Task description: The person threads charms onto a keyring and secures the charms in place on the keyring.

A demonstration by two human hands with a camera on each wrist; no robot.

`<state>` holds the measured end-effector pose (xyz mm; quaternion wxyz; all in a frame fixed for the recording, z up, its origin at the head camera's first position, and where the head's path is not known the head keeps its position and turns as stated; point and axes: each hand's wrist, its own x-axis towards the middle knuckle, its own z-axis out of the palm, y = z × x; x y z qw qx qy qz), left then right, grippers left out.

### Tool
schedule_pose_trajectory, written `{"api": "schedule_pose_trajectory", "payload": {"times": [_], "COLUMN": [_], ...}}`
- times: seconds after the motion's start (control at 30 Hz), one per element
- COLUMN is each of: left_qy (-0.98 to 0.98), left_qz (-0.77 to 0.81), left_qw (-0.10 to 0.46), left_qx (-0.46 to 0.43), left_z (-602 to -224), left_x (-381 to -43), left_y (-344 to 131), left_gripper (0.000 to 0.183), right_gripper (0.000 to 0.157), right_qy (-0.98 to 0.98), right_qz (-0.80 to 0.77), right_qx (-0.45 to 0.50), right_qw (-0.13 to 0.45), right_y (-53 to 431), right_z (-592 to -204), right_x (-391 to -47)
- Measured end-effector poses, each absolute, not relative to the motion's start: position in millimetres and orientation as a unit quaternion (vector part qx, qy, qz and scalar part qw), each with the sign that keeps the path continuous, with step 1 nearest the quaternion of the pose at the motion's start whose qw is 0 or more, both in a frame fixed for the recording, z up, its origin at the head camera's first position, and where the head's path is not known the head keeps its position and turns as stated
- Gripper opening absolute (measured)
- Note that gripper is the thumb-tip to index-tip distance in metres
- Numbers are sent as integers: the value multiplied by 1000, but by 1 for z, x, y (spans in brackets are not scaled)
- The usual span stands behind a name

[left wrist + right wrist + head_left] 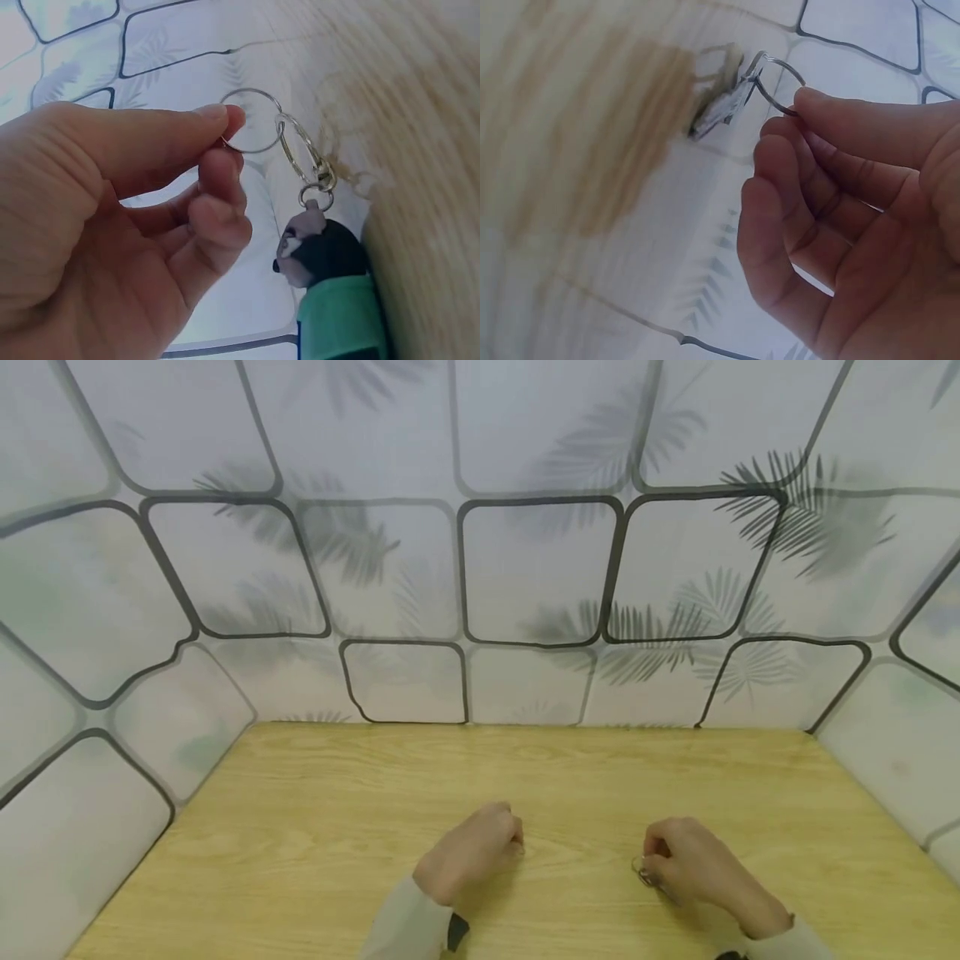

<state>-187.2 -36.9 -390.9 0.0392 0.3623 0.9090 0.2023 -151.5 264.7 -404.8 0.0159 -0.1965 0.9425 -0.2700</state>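
My left hand [476, 847] hovers low over the wooden table. Its thumb and forefinger pinch a thin metal key ring [251, 90], seen in the left wrist view. Linked to that ring are a metal clasp [324, 171] and a keychain figure [337, 311] with a dark and pinkish head and a green body, hanging beside the hand. To the right, my right hand [697, 864] pinches another key ring [786, 65] between thumb and forefinger. Shiny silver metal pieces [724, 109] hang from this ring, too blurred for me to tell their kind.
The light wooden tabletop [360, 793] spreads under both hands. A pale patterned wall covering [536, 568] with dark rounded outlines and leaf prints stands along its back and both sides. Pale sleeves [408, 922] cover the forearms.
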Motion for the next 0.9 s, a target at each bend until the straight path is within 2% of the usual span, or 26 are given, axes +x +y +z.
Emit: {"api": "schedule_pose_trajectory", "payload": {"times": [0.43,0.7,0.9], "left_qy": [817,790,769], "left_qz": [425,476,508], "left_qw": [201,230,238], "left_qx": [334,310,306], "left_z": [-396,-406,-406], "left_x": [-194,-195,-194], "left_y": [-52,-58,-57], "left_gripper": [12,11,21], "right_gripper": [19,17,16], "right_qy": [918,906,902], "right_qz": [-314,-339,-355], "right_qx": [-243,-252,-244], "right_qw": [-3,3,18], "right_y": [261,260,263], "right_z": [-407,-403,-400], "right_x": [-157,-159,-157]}}
